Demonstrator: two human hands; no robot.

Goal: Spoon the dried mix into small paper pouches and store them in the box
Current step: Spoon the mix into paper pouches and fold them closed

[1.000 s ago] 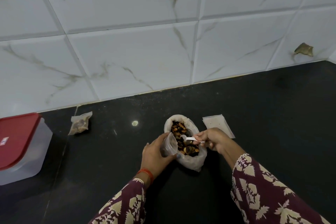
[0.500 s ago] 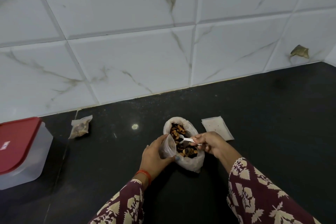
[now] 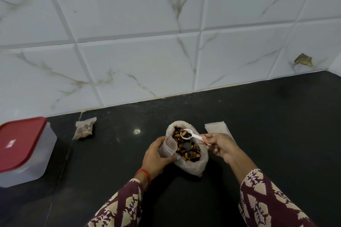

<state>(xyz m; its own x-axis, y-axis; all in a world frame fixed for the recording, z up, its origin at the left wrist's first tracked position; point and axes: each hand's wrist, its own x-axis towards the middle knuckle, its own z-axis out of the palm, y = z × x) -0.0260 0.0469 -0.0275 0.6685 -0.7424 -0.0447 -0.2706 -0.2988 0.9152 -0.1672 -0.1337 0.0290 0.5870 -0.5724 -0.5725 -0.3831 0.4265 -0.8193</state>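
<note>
A: Hands?
B: Left hand [image 3: 156, 155] curled round an open pouch [image 3: 168, 146]; right hand [image 3: 220, 145] pinches a white spoon [image 3: 191, 135], bowl loaded, over the bag of dried mix [image 3: 188, 150].
A: Further out?
B: Flat pouch [image 3: 217, 129] at 1 o'clock, filled pouch [image 3: 84, 128] at 10, red-lidded box [image 3: 22, 149] at 9, on the black counter [image 3: 258, 125]

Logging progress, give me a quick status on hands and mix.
Left hand holds open small translucent paper pouch. Right hand pinches loaded white plastic spoon over the bag of dried mix. Nothing between spoon and pouch.
</note>
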